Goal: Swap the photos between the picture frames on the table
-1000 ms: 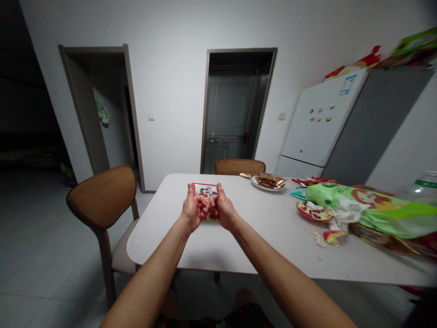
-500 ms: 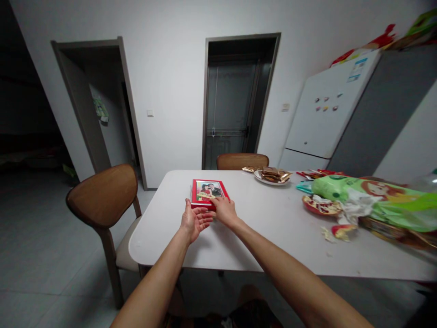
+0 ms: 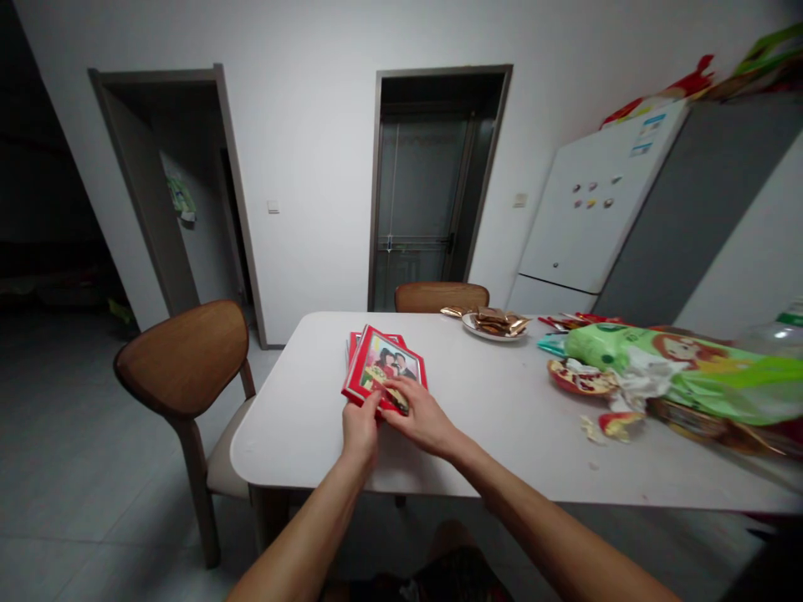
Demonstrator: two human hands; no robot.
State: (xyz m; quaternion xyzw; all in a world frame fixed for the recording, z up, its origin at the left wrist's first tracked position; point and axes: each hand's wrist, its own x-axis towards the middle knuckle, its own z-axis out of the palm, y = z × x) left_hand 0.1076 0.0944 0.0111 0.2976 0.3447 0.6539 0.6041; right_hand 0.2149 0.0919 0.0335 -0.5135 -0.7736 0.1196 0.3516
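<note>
A red picture frame (image 3: 392, 368) with a photo of two people is tilted up above the white table (image 3: 301, 401). Both hands grip its near edge. My left hand (image 3: 362, 426) is closed on the near left part, thumb on the front, other fingers hidden below. My right hand (image 3: 417, 414) holds the near right part, its fingers lying over the lower photo. Behind and beneath it, another red frame (image 3: 355, 341) shows only its far and left edges.
A plate (image 3: 495, 334) of brown-gold packets stands at the table's far side. To the right lie an opened pomegranate (image 3: 580, 380), peel pieces (image 3: 620, 425) and a green bag (image 3: 708, 368). Chairs (image 3: 188, 359) stand at the left and behind the table.
The upper frame has been lifted and turned, uncovering part of another red frame below. My left hand has gone from spread fingers beside it to a grip on its near edge.
</note>
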